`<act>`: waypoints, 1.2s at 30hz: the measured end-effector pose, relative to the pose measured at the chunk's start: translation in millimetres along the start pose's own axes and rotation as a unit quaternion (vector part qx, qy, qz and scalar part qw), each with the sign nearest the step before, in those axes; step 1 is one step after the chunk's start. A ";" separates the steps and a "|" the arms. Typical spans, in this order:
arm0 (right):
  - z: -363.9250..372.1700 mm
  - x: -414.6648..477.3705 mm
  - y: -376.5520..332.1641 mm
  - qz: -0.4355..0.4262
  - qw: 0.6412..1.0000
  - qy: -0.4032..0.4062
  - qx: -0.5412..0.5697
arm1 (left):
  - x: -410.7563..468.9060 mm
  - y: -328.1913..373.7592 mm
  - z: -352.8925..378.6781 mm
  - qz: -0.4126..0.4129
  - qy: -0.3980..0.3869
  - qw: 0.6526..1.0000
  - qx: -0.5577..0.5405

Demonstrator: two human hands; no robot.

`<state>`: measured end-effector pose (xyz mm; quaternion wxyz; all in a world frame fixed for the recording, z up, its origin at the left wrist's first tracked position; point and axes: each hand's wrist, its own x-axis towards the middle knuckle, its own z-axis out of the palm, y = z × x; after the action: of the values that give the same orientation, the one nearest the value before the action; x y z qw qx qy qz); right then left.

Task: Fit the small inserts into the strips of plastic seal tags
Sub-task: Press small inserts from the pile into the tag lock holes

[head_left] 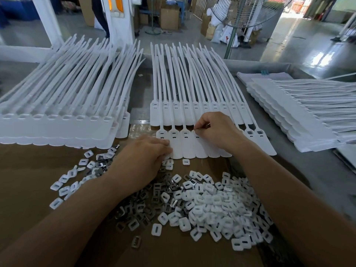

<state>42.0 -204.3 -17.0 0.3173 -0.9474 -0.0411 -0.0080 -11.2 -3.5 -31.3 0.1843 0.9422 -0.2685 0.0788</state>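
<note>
Two bare hands work a strip of white seal tags [194, 149] at the middle of the surface [317, 180]. The strip lies flat with its tails pointing to the far edge. The right hand [217, 132] has thumb and forefinger pressed together on the head of the fourth tag from the left, pinching a small insert [195, 129] that I can barely make out between the fingertips. The left hand [143, 157] sits knuckles up with bent fingers, and its fingertips touch the strip's left end. I cannot tell whether it holds anything beneath the palm.

A second strip [173, 116] lies just behind the first, partly under its tails. A brown cardboard sheet [28, 170] covers the near left part of the surface and carries the loose parts. A heap of white inserts [212, 207] sits between my two forearms and under the right one. Grey metal clips [138, 207] are mixed into its left side beneath the left wrist, and more inserts are scattered toward the left edge.

A tall stack of strips [57, 128] fills the far left corner, and a lower stack [298, 120] lies along the right edge with its tails pointing right. Beyond the far edge I see a standing fan [248, 12] and cardboard boxes [169, 16] on the workshop floor.
</note>
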 end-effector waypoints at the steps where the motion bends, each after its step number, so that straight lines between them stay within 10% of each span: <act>1: 0.4 0.4 -0.3 -0.001 1.000 0.002 0.000 | 1.0 0.0 0.4 0.000 0.000 1.000 0.000; 21: -7.6 2.2 -9.7 0.025 0.999 -0.021 0.000 | -1.4 -1.0 0.6 -0.002 0.003 1.000 0.005; 36: -51.2 -63.9 -3.8 -0.013 0.970 -0.237 -0.056 | -2.0 -2.8 1.9 -0.005 0.002 1.000 0.004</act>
<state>-21.5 -236.8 23.6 0.2449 -0.9378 -0.1272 0.2107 -11.4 -1.1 -34.4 0.1817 0.9441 -0.2631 0.0806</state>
